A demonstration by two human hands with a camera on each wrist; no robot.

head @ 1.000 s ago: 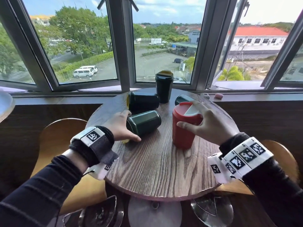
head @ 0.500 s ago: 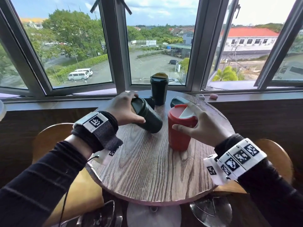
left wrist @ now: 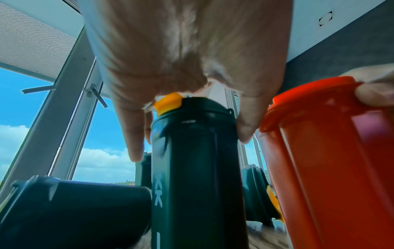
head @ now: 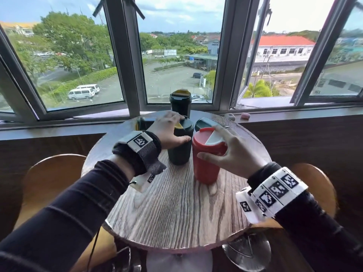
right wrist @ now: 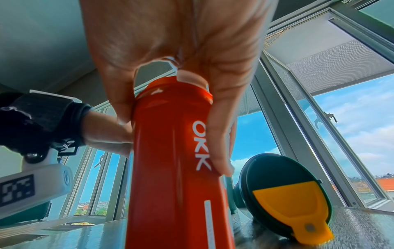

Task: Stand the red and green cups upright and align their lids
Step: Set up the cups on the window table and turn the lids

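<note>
- Head view: our left hand (head: pixel 169 130) caps a green cup (head: pixel 179 144) from above, thumb curled round its near side, and the cup stands upright on the round table (head: pixel 176 209). Our right hand (head: pixel 233 152) wraps the rim of the red cup (head: pixel 206 163), upright just beside it. We judge the standing step is done for these two; next come the lids, calling for a twist so both flaps face one way. Three more green cups wait behind: one upright (head: pixel 180 102) near the window, two lying down (head: pixel 144 120) (head: pixel 205 123).
- Left wrist view: fingers (left wrist: pixel 134 134) and thumb drape down either side of the green lid, clamped on it, with the yellow flap (left wrist: pixel 168 103) showing under the palm. The red cup (left wrist: pixel 328 160) stands just to the right.
- Right wrist view: thumb (right wrist: pixel 121 104) and fingers pinch the red cup's (right wrist: pixel 175 160) top from opposite sides. A toppled green cup (right wrist: pixel 283 188) shows its yellow flap; it wants righting soon.
</note>
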